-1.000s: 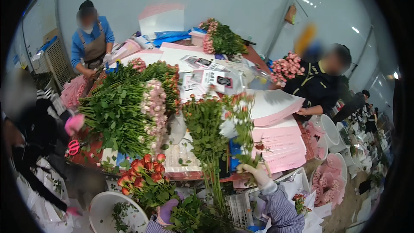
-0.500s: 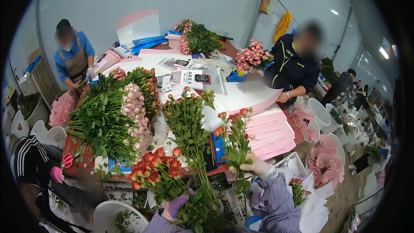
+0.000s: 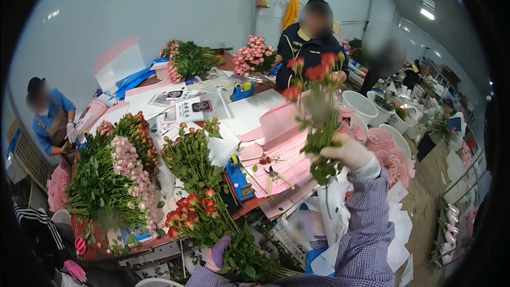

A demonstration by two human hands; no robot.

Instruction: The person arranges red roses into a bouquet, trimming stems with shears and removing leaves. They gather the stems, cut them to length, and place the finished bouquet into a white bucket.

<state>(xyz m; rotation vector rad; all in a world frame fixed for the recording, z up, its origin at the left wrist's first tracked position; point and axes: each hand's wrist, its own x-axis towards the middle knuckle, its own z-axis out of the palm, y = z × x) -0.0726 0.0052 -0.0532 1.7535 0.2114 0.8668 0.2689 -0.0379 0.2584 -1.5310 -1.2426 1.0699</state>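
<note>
Roses (image 3: 191, 213), orange-red, are clasped by their stems in my left hand (image 3: 217, 254), at the near edge of the table (image 3: 252, 208). My remote view shows my right hand (image 3: 348, 154) pinched around a raised sprig (image 3: 321, 135). A loose pinch could drop it; swinging it leftward could snag the roses.

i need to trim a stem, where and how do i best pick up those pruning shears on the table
Likely by the pale handles, coming from the near right: the shears lie on the pink sheets with the handles spread that way and the blades pointing away. The right hand would first need to free itself of its roses.
</note>
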